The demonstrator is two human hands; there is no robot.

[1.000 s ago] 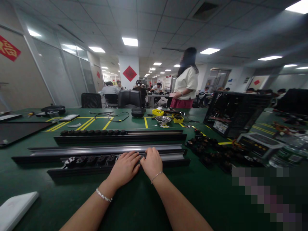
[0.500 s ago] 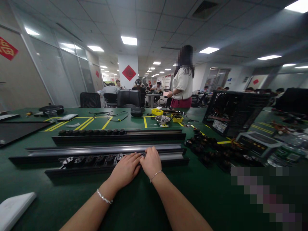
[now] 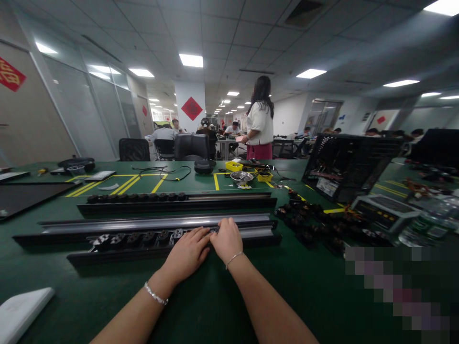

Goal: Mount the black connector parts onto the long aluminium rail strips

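Both hands rest side by side on the nearest black rail (image 3: 172, 246), which lies lengthwise on the green table (image 3: 201, 306) just in front of the person: the left hand (image 3: 186, 253) lies flat with its fingers pressed together and curled over the rail's edge, and the right hand (image 3: 226, 239) touches it, fingers bent down onto the same spot (what they pinch, if anything, I cannot tell). A row of small black sockets (image 3: 136, 237) sits in the rail to the left of the hands, two more rails (image 3: 175, 203) lie parallel behind it, a heap of loose black parts (image 3: 315, 222) lies to the right, and a person in a white top (image 3: 258, 124) stands well beyond the table.
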